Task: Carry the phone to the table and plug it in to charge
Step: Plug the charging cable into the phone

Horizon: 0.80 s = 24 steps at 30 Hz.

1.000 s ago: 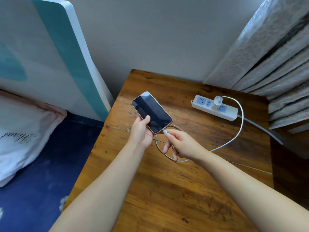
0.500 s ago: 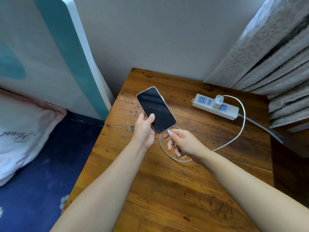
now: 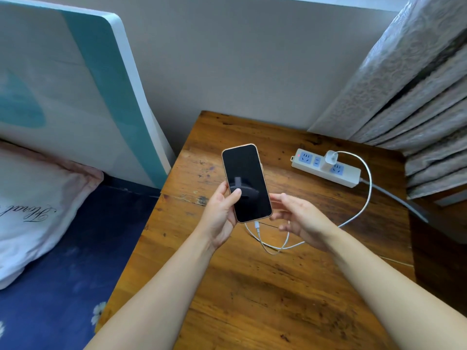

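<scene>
Phone (image 3: 246, 183), dark screen: centre frame, above wooden table (image 3: 252, 299), gripped by left hand (image 3: 219, 215). White cable (image 3: 364, 195) plugged into its lower edge, running to power strip (image 3: 326, 168), right of centre. Right hand (image 3: 300, 219): fingers spread, empty, just beside phone.

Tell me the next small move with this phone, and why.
Probably lower the phone flat onto the table. The cable already seems plugged into its bottom edge and runs to the charger in the power strip. The left hand holds the phone above the wood; the right hand is open, off the cable.
</scene>
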### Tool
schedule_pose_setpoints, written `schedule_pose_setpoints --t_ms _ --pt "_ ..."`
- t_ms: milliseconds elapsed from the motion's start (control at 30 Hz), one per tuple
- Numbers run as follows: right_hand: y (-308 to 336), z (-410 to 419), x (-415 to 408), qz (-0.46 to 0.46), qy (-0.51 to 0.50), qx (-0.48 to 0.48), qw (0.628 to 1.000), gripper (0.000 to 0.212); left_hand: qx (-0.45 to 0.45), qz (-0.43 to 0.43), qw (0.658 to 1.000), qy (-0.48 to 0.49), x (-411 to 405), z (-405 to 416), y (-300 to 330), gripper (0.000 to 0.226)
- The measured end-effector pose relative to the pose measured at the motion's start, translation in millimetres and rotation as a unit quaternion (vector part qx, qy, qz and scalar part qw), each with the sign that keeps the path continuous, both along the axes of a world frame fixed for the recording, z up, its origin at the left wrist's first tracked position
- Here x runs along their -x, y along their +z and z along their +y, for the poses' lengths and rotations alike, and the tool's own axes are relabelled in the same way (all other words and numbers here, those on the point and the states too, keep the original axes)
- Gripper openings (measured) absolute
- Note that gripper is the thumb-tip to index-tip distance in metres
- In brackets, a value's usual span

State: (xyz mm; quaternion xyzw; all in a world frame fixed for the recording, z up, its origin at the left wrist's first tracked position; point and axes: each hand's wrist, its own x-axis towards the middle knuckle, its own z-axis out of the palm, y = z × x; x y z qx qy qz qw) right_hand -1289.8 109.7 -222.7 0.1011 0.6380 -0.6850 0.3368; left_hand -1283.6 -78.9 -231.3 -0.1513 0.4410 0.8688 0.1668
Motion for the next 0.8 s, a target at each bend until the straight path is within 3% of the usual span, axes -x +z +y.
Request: schedule_pose_setpoints --t_ms 200,800 --pt "-4 -9 4 0.0 -0.035 0.077 0.996 0.027 -0.059 -0.068 0.996 -0.005 1 1 -3 0.043" --pt "-10 -31 0 -0.009 -0.068 0.081 0.994 0.022 -0.092 -0.09 0.991 0.025 -3 -26 -17 0.054"
